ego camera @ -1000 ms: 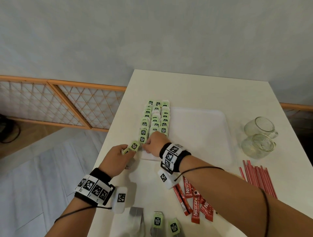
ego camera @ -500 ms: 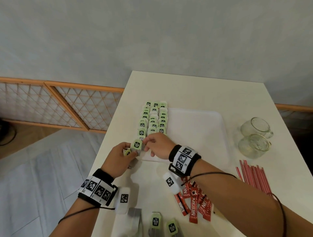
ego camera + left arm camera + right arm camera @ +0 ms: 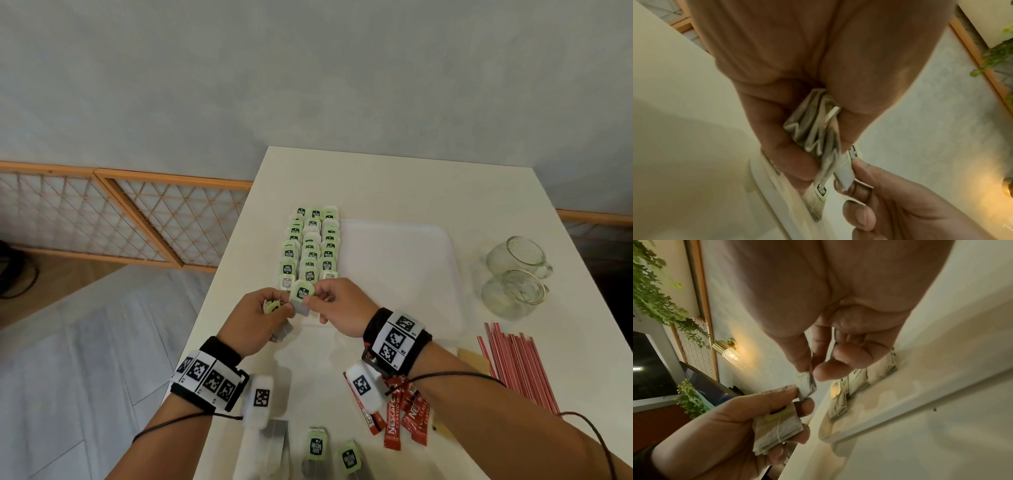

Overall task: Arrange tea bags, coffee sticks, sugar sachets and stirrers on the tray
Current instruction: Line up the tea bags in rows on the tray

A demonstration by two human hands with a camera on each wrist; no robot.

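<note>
A white tray (image 3: 404, 270) lies on the table, with three rows of green-tagged tea bags (image 3: 311, 246) along its left side. My left hand (image 3: 277, 310) grips a small stack of tea bags (image 3: 813, 133) just before the tray's near left corner. My right hand (image 3: 315, 299) pinches one tea bag (image 3: 303, 294) between thumb and fingers, right against that stack. In the right wrist view the pinched tea bag (image 3: 806, 382) hangs above the stack (image 3: 777, 430). Red coffee sticks (image 3: 404, 418) lie under my right wrist. Red stirrers (image 3: 520, 363) lie to the right.
Two glass mugs (image 3: 513, 274) stand right of the tray. Two loose tea bags (image 3: 317, 445) and some grey packets (image 3: 274, 442) lie at the table's near edge. A pale yellow sachet (image 3: 472, 358) lies beside the stirrers. The table's left edge drops to the floor.
My right hand came back from the near end of the tea bag rows to the left hand and took hold of the top tea bag of its stack.
</note>
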